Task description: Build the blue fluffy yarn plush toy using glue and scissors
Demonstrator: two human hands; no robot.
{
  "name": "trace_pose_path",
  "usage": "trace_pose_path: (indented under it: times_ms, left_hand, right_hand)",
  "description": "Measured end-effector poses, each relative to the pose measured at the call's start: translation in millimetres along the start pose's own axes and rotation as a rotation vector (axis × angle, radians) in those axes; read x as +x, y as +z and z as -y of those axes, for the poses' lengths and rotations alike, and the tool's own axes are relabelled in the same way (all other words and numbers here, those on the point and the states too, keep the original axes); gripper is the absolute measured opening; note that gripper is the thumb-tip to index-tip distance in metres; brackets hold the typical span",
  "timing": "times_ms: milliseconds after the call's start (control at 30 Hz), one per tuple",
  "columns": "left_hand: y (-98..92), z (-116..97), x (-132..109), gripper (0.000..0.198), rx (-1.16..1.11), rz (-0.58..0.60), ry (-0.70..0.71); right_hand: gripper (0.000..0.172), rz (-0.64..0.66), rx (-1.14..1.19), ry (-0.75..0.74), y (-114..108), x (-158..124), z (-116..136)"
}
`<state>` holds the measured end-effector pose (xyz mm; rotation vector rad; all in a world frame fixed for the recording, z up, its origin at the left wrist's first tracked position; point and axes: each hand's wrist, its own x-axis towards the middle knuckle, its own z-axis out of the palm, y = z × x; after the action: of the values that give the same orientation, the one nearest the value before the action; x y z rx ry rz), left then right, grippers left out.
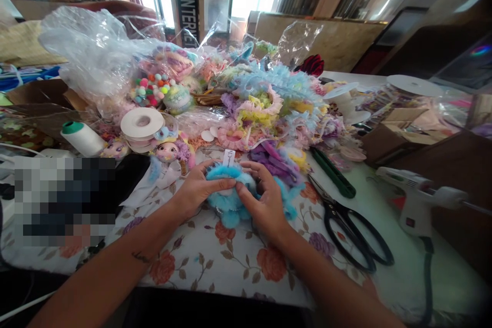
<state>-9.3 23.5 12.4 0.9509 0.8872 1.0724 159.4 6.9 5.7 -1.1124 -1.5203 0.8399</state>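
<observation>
Both hands hold a fluffy bright-blue plush piece [227, 204] just above the floral tablecloth. My left hand [200, 184] grips its left side, thumb laid across the top. My right hand [266, 196] closes on the right side, its thumb tip close to the left thumb. A small white tag [229, 158] with dark lettering stands up behind the plush. More blue fluff [290, 197] shows to the right of my right hand. Purple fuzzy strips [273, 163] lie just beyond the fingers. The undersides of the plush and some fingertips are hidden.
Black-handled scissors [348, 230] and a green-handled cutter [333, 173] lie to the right, near a white glue gun [413, 197]. A ribbon spool [142, 124], a thread cone [82, 138] and a doll face [168, 151] sit at the left. Pastel ruffles [265, 87] are heaped behind.
</observation>
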Motion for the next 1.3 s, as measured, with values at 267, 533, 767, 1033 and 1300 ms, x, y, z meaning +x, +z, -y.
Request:
trace_pose_path:
  times_ms: [267,533,767,1033,1300]
  left_hand:
    - [-4.1,6.7,3.6,0.040,-0.048,-0.049,-0.077]
    - [-4.4,1.6,3.9,0.047,-0.061,-0.062,-0.125]
    - [-7.2,5.1,3.9,0.058,0.080,-0.035,-0.085]
    - [-10.5,7.0,4.9,0.052,0.124,0.048,-0.005]
    - [-8.8,13.3,4.8,0.036,0.073,0.076,-0.080]
  right_hand:
    - [0.042,0.009,0.065,0.175,0.0,5.7,-3.3]
    - [0.043,0.046,0.105,0.264,-4.6,10.1,1.8]
    - [0.042,-0.001,0.115,0.289,-5.6,11.6,1.0]
    - [0.043,-0.002,0.053,0.180,-6.1,9.5,-3.1]
    - [0.039,0.055,-0.141,0.033,-8.5,9.4,-1.2]
